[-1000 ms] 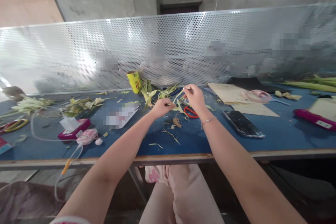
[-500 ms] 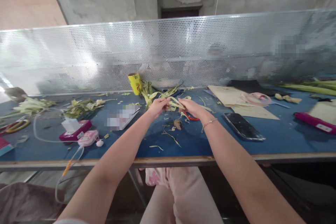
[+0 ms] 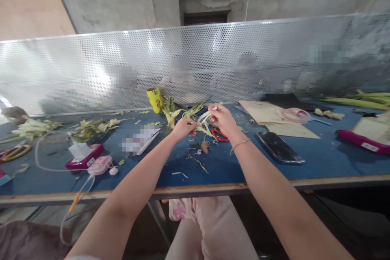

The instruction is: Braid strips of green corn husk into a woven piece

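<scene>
Both my arms reach out over a blue table. My left hand is closed on pale green leaf strips, low near the tabletop. My right hand pinches the other end of the same strips, a little higher. Red-handled scissors lie on the table just under my right hand. A small brown leaf scrap and thin green trimmings lie in front of my hands. More green leaves are piled just behind them.
A yellow roll stands by the perforated metal screen. A black phone lies right of my right arm, near tan card sheets and a pink ring. At left are a magenta box with charger, a pink device and leaf piles.
My right hand dropped to the table half a second ago and has risen again, drawing the leaf strips up. My left hand stayed in about the same place.
</scene>
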The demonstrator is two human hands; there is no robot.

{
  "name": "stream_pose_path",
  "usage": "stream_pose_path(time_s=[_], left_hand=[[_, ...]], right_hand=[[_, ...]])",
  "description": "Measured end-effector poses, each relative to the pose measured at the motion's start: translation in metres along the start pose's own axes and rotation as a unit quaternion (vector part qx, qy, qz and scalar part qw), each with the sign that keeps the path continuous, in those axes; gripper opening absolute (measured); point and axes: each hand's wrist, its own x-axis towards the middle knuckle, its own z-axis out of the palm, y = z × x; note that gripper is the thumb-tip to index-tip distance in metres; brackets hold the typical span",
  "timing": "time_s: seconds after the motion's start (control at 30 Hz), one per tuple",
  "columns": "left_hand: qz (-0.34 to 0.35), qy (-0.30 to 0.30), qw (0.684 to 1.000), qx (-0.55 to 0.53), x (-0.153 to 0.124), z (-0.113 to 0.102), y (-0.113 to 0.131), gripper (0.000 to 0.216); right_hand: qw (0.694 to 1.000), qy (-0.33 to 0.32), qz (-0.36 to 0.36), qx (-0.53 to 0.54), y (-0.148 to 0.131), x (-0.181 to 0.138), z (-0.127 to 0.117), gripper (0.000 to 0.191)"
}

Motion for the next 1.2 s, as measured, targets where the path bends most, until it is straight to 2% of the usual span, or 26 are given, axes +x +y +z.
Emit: stream_pose_path(time_s=[0.07,0.13,0.3,0.43,0.5,0.57,0.67,0.83,0.97,1.07,1.2], left_hand=[[0.024,-0.027,0.996,0.087,-0.004,0.003,0.005,0.032],[0.044,-0.039,0.988,0.141,-0.008,0.007,0.008,0.034],[0.138,-0.007,0.952,0.273,-0.01,0.014,0.01,0.037],[0.137,0.001,0.964,0.227,-0.009,0.015,0.01,0.026],[0.128,0.0,0.976,0.178,-0.01,0.014,0.011,0.028],[0.123,0.007,0.981,0.153,-0.01,0.013,0.013,0.035],[0.113,0.024,0.984,0.139,-0.01,0.012,0.013,0.042],[0.108,0.048,0.985,0.127,-0.005,0.009,0.005,0.035],[0.108,0.08,0.981,0.139,-0.001,0.008,-0.002,0.029],[0.12,0.094,0.976,0.156,0.0,0.006,-0.004,0.029],[0.152,0.114,0.965,0.178,0.001,0.006,-0.003,0.031]], right_hand=[[0.999,-0.018,-0.038,-0.009,-0.001,-0.001,0.003,0.028],[0.995,-0.07,-0.057,-0.046,-0.002,-0.004,0.007,0.026],[0.988,-0.108,-0.081,-0.072,-0.001,-0.014,0.015,0.06],[0.978,-0.15,-0.112,-0.095,0.001,-0.016,0.02,0.062],[0.975,-0.151,-0.124,-0.105,0.002,-0.014,0.021,0.051],[0.975,-0.122,-0.13,-0.136,0.005,-0.011,0.02,0.035],[0.965,-0.06,-0.105,-0.233,0.012,-0.006,0.015,0.019],[0.946,-0.071,-0.005,-0.315,0.019,-0.005,0.01,0.03],[0.936,-0.025,0.012,-0.351,0.018,-0.006,0.01,0.025],[0.948,-0.018,0.059,-0.313,0.019,-0.006,0.01,0.027],[0.97,-0.05,0.177,-0.159,0.018,-0.009,0.013,0.031]])
